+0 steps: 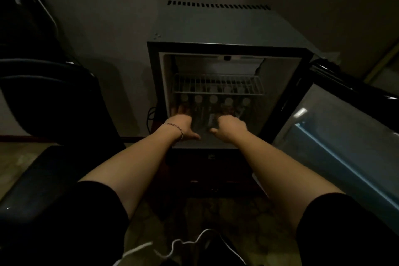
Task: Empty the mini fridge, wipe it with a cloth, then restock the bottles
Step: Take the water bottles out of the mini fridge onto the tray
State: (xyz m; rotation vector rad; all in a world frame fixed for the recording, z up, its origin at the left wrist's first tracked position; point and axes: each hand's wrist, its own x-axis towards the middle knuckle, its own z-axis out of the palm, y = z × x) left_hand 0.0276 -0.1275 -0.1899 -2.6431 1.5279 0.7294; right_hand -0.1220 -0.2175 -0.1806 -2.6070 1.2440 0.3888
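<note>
Mini fridge (216, 28) door open right; bottles (213, 100) upright, caps up, rowed under wire shelf (218, 86); left hand (182, 124) and right hand (228, 128) apart among them, grip unclear.

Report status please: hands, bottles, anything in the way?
Both hands inside mini fridge, left hand and right hand among bottles; grip unclear. Bottles on floor under wire shelf. Door open.

White-coated wire shelf (218, 85) in the frame's centre; mini fridge (216, 26) top matt grey metal; its door (336, 119) lining at right glossy, smooth plastic
</note>
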